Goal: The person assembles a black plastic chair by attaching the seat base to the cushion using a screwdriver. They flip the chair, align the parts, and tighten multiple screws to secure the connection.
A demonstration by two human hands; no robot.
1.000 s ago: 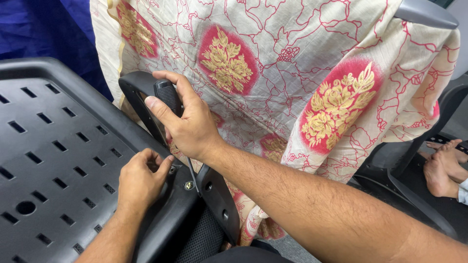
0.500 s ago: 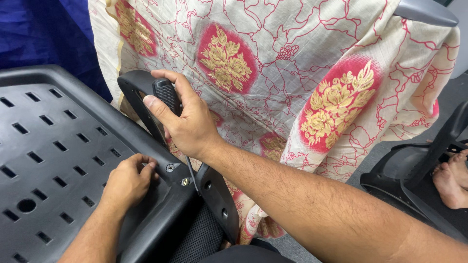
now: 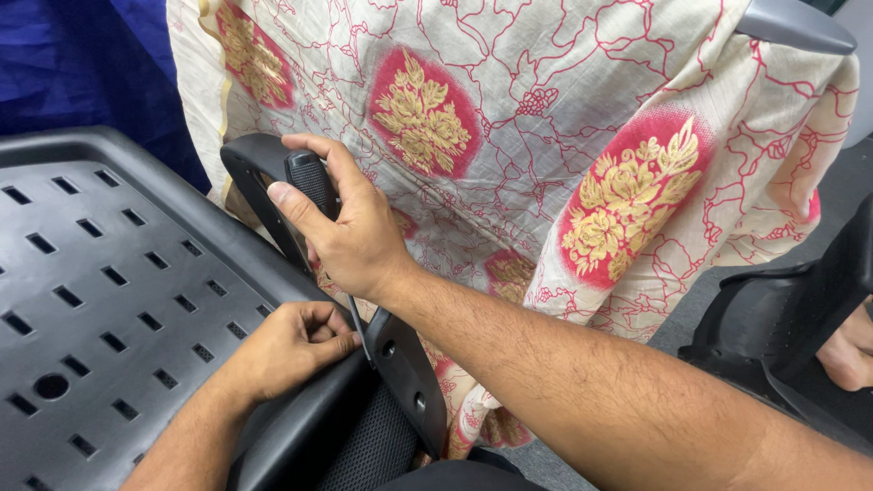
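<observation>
Right hand (image 3: 350, 232) gripping black tool handle (image 3: 312, 182) by chair armrest (image 3: 255, 173) | left hand (image 3: 291, 345) curled, fingertips pinching at slotted seat panel (image 3: 100, 282) edge | floral cloth (image 3: 546, 136) behind.

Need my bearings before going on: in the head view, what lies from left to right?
Slotted black plastic panel → left hand → right hand gripping a black tool handle → floral cloth → black chair part.

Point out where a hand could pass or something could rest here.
Free: the slotted black panel, left of the left hand. Crowded: the armrest, where the right hand grips a tool handle and the patterned cloth hangs close behind.
</observation>
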